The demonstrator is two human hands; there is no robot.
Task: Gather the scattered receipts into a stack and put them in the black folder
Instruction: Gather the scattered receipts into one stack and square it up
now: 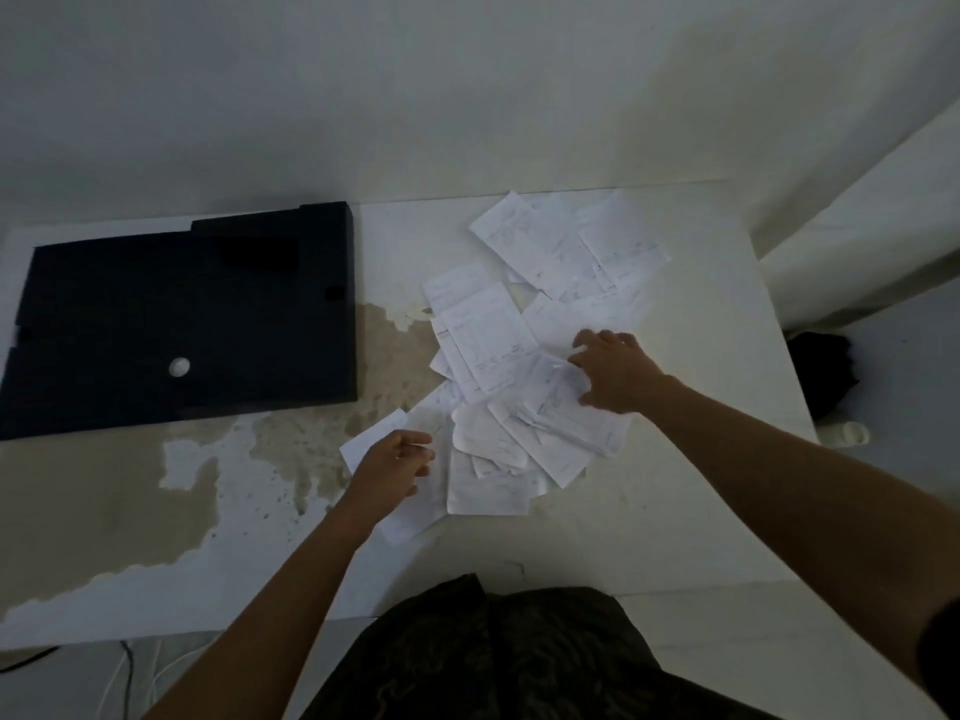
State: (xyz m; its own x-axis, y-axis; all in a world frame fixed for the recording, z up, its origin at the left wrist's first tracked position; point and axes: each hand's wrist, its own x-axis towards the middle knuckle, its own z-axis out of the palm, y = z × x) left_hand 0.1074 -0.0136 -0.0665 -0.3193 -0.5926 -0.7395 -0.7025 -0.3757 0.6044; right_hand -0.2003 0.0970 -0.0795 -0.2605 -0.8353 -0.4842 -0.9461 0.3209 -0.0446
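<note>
Loose pile of white paper receipts (488, 350) sits right of the flat black folder (182, 324), none in it yet. Right hand (615, 374), farthest from the folder, presses spread fingers onto the pile. Left hand (392, 465), nearer the folder, lies half-curled on a slip, and I can't tell if it's gripping. Stained white table (701, 511) underneath.

Dim room — stained white table (701, 511), pale wall (415, 85).

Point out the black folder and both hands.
black folder (182, 324), head view, middle of its cover.
left hand (393, 466), head view, back of the hand.
right hand (617, 375), head view, back of the hand.
</note>
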